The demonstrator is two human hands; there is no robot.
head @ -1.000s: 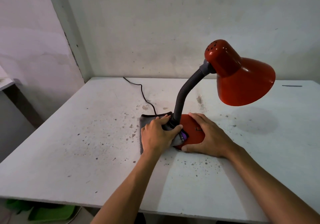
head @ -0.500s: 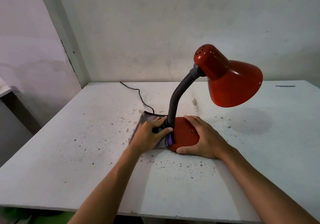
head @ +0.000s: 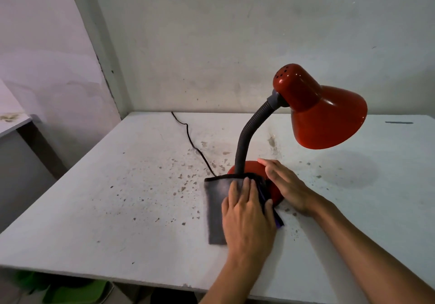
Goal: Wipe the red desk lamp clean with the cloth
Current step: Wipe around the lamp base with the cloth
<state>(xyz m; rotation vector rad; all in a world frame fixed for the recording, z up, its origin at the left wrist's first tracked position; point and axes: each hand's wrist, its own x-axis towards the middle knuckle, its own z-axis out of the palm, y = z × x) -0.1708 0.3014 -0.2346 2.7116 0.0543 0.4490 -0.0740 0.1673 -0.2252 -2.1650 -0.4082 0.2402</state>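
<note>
A red desk lamp stands on the white table [head: 117, 209]. Its shade [head: 327, 115] points down to the right, and a grey bendy neck [head: 244, 143] rises from a round red base [head: 256, 169]. A grey cloth [head: 216, 207] with a purple underside lies against the near left side of the base, its far edge draped onto the base. My left hand [head: 247, 216] lies flat on the cloth, fingers pressing it onto the base. On the right side of the base rests my right hand [head: 284, 183], fingers apart, steadying it.
The lamp's black cord [head: 188, 136] runs from the base back to the wall. The tabletop is speckled with dark spots around the lamp. Walls close the back and left. Green objects [head: 77, 292] lie on the floor under the near edge.
My left hand has drawn the cloth toward me, from the foot of the neck to the near left side of the base. The cloth now lies spread out longer on the table.
</note>
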